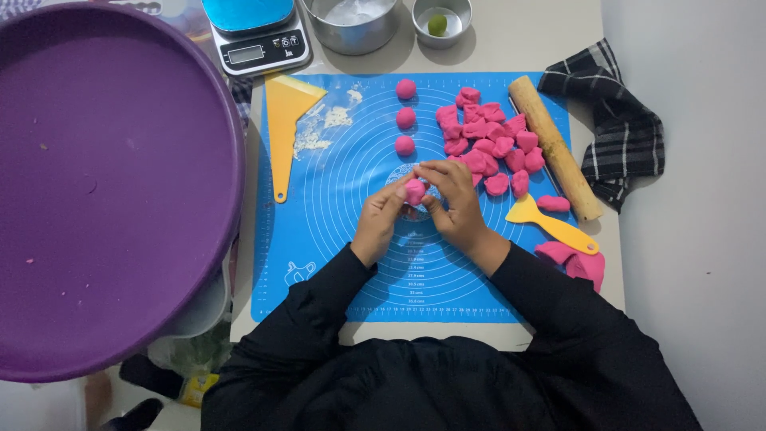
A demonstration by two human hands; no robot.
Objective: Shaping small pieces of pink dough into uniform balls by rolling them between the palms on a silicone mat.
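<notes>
Both hands meet over the middle of a blue silicone baking mat [335, 263]. My left hand [381, 225] and my right hand [456, 201] together pinch one small pink dough piece [415, 191] between their fingertips. Three rolled pink balls [405, 118] stand in a column just beyond the hands. A heap of several rough pink dough pieces [491, 144] lies to the right of the balls, close to my right hand. A larger pink dough lump [576, 260] sits at the mat's right edge.
A wooden rolling pin [554, 148] lies diagonally at the right, a yellow spatula [550, 225] below it. A yellow scraper [286, 120] and dough crumbs lie at the left. A big purple tub [112, 183], scale [257, 36], metal bowls [355, 24] and checked cloth [618, 128] surround the mat.
</notes>
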